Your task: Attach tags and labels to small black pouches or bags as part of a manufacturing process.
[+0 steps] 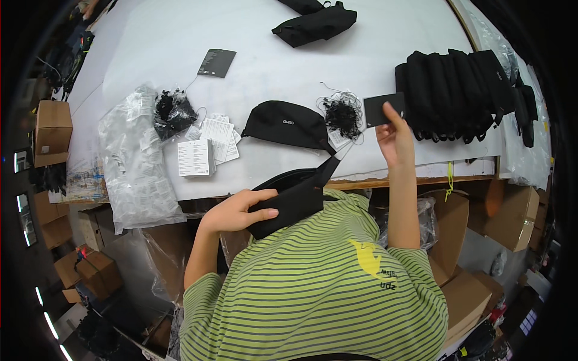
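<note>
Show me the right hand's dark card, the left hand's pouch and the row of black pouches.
Dark card [374,112]: head view, left half of its face.
Held pouch [299,203]: head view, outer panel.
Row of black pouches [447,90]: head view, its middle.

The person wore a short-sleeved shirt [289,283] — yellow-green with thin dark stripes running across, sleeves [201,298] included — bearing a yellow print [366,257] above small dark lettering [388,279] on its right front, with left hand [244,210] and right hand [394,137] bare.
</note>
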A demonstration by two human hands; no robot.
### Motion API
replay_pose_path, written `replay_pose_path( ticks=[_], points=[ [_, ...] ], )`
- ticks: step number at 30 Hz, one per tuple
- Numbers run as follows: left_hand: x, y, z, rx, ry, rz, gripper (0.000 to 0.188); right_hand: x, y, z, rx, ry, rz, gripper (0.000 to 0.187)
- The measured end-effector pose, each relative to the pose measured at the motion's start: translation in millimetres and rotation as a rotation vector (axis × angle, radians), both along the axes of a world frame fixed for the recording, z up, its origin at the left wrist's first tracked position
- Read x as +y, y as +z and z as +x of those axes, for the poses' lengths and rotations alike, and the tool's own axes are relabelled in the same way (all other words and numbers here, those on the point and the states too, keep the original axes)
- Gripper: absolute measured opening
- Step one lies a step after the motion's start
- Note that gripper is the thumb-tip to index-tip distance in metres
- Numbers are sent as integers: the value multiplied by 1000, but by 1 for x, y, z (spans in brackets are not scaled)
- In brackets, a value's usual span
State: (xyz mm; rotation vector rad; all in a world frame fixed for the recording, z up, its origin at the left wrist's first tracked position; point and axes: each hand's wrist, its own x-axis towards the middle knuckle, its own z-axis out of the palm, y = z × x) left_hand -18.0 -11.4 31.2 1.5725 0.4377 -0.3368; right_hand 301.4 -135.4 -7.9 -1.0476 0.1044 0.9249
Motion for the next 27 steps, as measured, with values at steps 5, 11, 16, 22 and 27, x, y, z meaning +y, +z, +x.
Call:
replay_pose_path(
  ticks=[5, 11, 16, 22, 27],
  points=[
    [0, -2, 10, -5, -89, 28, 34, 29, -4, -46, 645, 20, 253, 33],
    [5, 10, 18, -42, -134, 25, 28, 38, -27, -61, 627, 251, 517, 30],
    [10, 15, 13, -3, -25, 112, 24, 50, 17, -58, -100, -1, -43, 34],
    [-3, 17, 39, -298, 95, 485, 21, 41, 62, -65, -1301, 1011, -317, 38],
    [-7, 1, 45, -495, 6, 714, 21, 24, 43, -76, -1451, 1315, -287, 38]
  ],
)
